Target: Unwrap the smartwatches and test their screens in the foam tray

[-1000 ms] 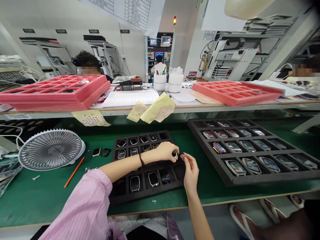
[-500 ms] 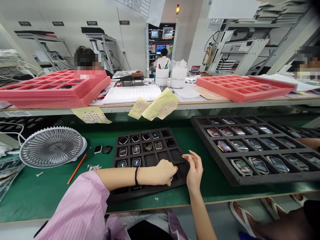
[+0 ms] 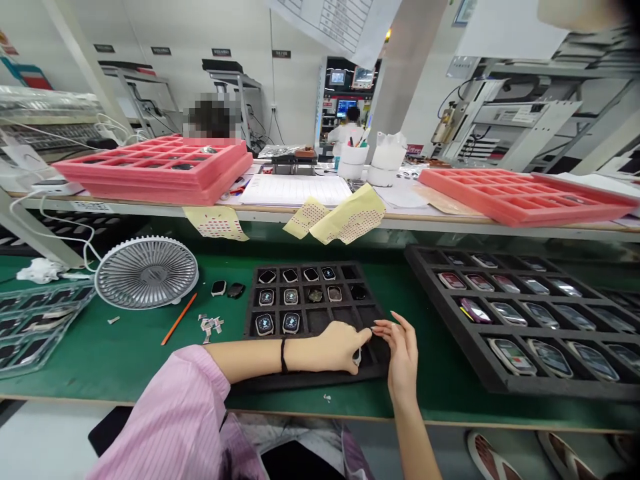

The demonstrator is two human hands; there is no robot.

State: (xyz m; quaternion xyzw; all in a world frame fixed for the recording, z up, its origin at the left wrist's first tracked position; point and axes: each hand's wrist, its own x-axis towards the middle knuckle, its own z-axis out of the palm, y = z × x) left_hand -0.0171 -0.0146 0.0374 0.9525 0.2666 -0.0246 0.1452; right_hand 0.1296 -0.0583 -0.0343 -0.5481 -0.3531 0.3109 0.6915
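A: Where is the small, silver-edged watch (image 3: 357, 358), and which way does it point?

B: The bare left hand (image 3: 333, 347) clamps it, above the black foam compartment tray (image 3: 310, 381); its visible edge runs roughly up and down, but the hand covers the rest; I cannot tell its long axis or facing.

A: And the right hand (image 3: 403, 353)?

B: Its fingers are bent and slightly apart, by the tray's right edge; the two hands' fingertips are closer than half a second ago.
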